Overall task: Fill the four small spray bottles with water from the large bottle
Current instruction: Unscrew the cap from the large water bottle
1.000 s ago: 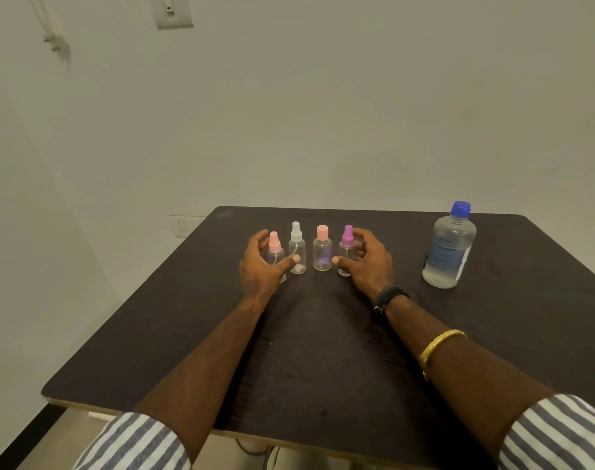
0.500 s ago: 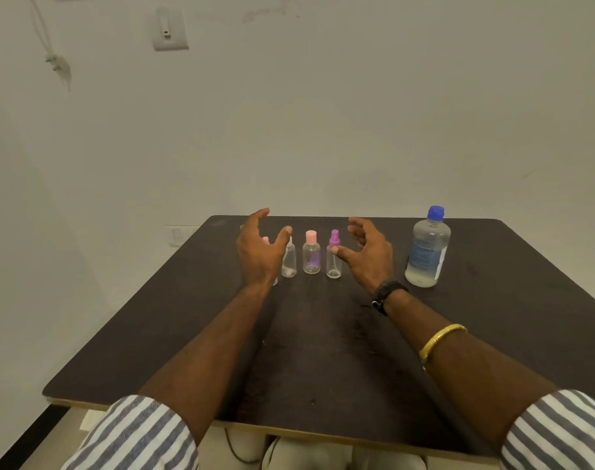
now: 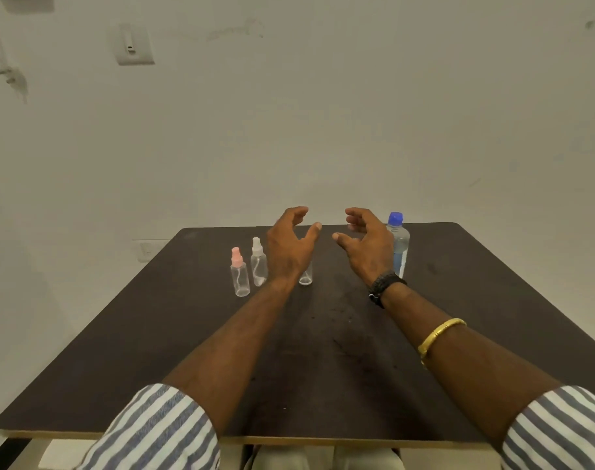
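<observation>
Counter (image 3: 187, 351): dark matt top, faintly scuffed, with a pale raw edge at six o'clock. Pink-capped spray bottle (image 3: 240, 273) and white-capped spray bottle (image 3: 258, 264): clear glossy plastic. Large bottle (image 3: 400, 244): clear plastic, blue plastic cap. Bangle (image 3: 438, 335): polished yellow metal. Wristband (image 3: 384, 286): black, matt. Sleeves (image 3: 160, 432): striped woven cloth. Wall (image 3: 323, 113): matt paint.

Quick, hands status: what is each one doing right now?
Left hand: open, fingers curled, raised above the table, holding nothing.
Right hand: open, fingers curled, raised, holding nothing.
</observation>
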